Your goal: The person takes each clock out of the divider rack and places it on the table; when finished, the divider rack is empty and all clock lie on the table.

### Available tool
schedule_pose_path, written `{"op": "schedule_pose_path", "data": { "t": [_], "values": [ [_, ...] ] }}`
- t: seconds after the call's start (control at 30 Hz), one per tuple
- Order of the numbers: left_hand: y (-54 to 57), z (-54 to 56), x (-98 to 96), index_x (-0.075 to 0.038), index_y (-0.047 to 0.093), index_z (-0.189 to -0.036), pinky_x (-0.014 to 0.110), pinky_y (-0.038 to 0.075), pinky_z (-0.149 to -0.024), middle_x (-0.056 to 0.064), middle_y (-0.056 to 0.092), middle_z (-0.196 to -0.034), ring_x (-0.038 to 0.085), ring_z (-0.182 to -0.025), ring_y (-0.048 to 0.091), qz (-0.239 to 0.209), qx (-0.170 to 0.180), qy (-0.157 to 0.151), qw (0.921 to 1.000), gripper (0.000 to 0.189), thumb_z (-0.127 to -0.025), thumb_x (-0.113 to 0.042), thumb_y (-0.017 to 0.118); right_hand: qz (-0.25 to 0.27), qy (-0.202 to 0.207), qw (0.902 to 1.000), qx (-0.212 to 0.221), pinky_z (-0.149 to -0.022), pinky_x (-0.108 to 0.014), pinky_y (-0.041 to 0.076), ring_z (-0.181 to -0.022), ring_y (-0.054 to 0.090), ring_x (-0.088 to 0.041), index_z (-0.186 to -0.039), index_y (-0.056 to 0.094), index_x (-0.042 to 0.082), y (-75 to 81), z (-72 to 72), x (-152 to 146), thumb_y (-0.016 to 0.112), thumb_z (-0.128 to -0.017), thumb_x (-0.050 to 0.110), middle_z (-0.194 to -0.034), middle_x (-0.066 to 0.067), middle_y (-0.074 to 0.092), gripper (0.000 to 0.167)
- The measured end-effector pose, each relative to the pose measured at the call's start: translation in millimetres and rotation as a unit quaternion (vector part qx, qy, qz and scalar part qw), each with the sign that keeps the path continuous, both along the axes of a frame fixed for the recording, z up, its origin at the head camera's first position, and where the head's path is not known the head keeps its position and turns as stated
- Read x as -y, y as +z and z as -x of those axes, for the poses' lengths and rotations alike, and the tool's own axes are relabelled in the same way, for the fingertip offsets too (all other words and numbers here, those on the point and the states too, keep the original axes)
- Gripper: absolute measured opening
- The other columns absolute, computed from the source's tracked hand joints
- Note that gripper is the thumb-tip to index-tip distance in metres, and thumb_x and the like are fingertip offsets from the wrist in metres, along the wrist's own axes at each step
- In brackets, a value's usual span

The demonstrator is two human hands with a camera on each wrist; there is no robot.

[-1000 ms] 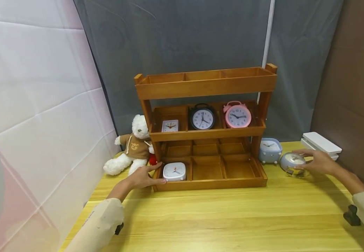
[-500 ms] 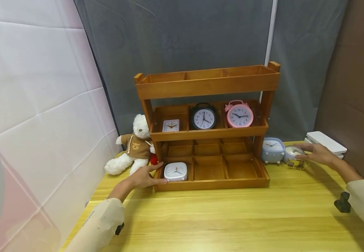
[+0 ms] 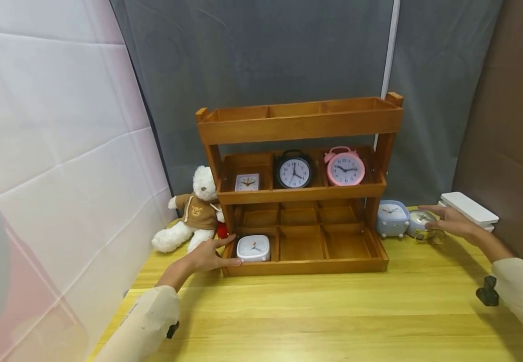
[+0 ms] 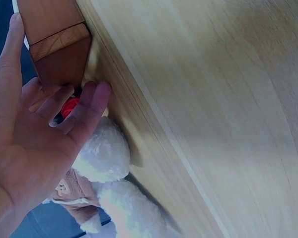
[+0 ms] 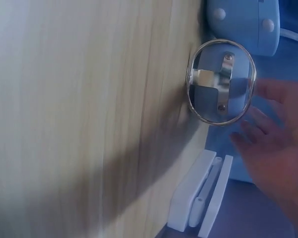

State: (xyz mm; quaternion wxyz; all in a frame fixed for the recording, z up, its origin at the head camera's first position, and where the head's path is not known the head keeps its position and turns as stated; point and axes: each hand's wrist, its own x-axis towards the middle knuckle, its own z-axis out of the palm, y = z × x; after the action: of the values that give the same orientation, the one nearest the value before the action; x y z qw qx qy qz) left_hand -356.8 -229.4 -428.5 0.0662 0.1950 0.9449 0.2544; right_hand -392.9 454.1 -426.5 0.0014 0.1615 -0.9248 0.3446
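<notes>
A blue round-faced alarm clock with a wire loop stands on the table beside the blue square alarm clock. At its right side my right hand holds it, thumb near the face and index finger along the far edge. The wire loop and the clock's underside show in the right wrist view. My left hand rests on the front left corner of the wooden shelf, fingers along its side and thumb at the front rail. Close to that thumb, a white alarm clock lies in the lower left compartment.
The middle tier holds a small white clock, a black alarm clock and a pink alarm clock. A white teddy bear in a brown hoodie sits left of the shelf. White flat boxes lie behind my right hand.
My right hand has brought the round clock a little left, up beside the blue square clock. My left hand has stayed at the shelf's corner. The head view has shifted slightly.
</notes>
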Motion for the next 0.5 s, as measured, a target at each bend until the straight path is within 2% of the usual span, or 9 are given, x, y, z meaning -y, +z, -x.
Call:
{"op": "schedule_pose_path", "data": {
  "t": [0.07,0.1,0.23,0.33,0.4,0.43,0.5],
  "values": [
    [-1.4,-1.2,0.3,-0.010,0.044,-0.159,0.043,0.052,-0.090,0.023,0.069,-0.125,0.010,-0.067,0.060,0.001,-0.002,0.001,1.0000,0.092,-0.087,-0.052,0.082,-0.004,-0.008,1.0000,0.002,-0.100,-0.066,0.043,-0.132,0.043,-0.055,-0.152,0.037,-0.015,3.2,-1.4,2.6,0.061,-0.101,0.010,-0.150,-0.046,0.036,0.061],
    [-2.0,-1.9,0.3,-0.009,0.044,-0.159,0.042,0.052,-0.088,0.022,0.070,-0.123,0.010,-0.067,0.060,0.003,-0.003,0.001,1.0000,0.092,-0.087,-0.052,0.082,-0.008,-0.014,0.9999,-0.002,-0.101,-0.070,0.041,-0.133,0.042,-0.057,-0.153,0.037,-0.014,4.6,-2.3,3.8,0.061,-0.102,0.012,-0.151,-0.045,0.035,0.061],
    [-1.9,-4.0,0.9,-0.009,0.045,-0.158,0.041,0.052,-0.087,0.020,0.072,-0.114,0.010,-0.065,0.059,0.003,-0.005,0.006,1.0000,0.091,-0.087,-0.052,0.082,-0.018,-0.024,0.9991,-0.029,-0.101,-0.075,0.037,-0.136,0.035,-0.065,-0.154,0.040,-0.010,12.4,-9.0,10.4,0.061,-0.106,0.022,-0.154,-0.043,0.033,0.061],
    [-0.8,-3.9,1.2,-0.010,0.044,-0.158,0.045,0.053,-0.093,0.022,0.072,-0.112,0.011,-0.069,0.061,-0.001,-0.003,0.008,1.0000,0.092,-0.086,-0.052,0.082,-0.023,-0.027,0.9979,-0.054,-0.101,-0.075,0.039,-0.133,0.040,-0.064,-0.151,0.045,-0.009,18.6,-15.3,15.7,0.063,-0.105,0.025,-0.151,-0.041,0.040,0.060],
    [-0.2,-3.4,1.2,-0.009,0.045,-0.158,0.049,0.053,-0.098,0.027,0.070,-0.119,0.015,-0.082,0.067,-0.002,-0.007,0.002,1.0000,0.092,-0.087,-0.052,0.082,-0.026,-0.028,0.9964,-0.075,-0.100,-0.071,0.042,-0.131,0.044,-0.063,-0.149,0.049,-0.008,23.0,-19.8,19.2,0.065,-0.105,0.025,-0.148,-0.039,0.046,0.057],
    [0.0,-3.3,1.1,-0.009,0.044,-0.158,0.050,0.052,-0.099,0.029,0.068,-0.123,0.018,-0.088,0.069,-0.003,-0.007,0.000,1.0000,0.092,-0.087,-0.053,0.082,-0.027,-0.029,0.9954,-0.087,-0.101,-0.064,0.047,-0.129,0.047,-0.062,-0.148,0.052,-0.007,25.1,-21.9,20.9,0.066,-0.104,0.024,-0.146,-0.038,0.048,0.056],
    [0.4,-2.7,1.0,-0.008,0.045,-0.158,0.052,0.050,-0.103,0.031,0.061,-0.137,0.026,-0.107,0.068,-0.001,-0.010,-0.003,0.9999,0.092,-0.087,-0.053,0.082,-0.026,-0.027,0.9931,-0.111,-0.099,-0.040,0.054,-0.126,0.051,-0.061,-0.145,0.055,-0.006,29.7,-26.2,24.6,0.068,-0.103,0.023,-0.143,-0.036,0.053,0.053]
  ]
}}
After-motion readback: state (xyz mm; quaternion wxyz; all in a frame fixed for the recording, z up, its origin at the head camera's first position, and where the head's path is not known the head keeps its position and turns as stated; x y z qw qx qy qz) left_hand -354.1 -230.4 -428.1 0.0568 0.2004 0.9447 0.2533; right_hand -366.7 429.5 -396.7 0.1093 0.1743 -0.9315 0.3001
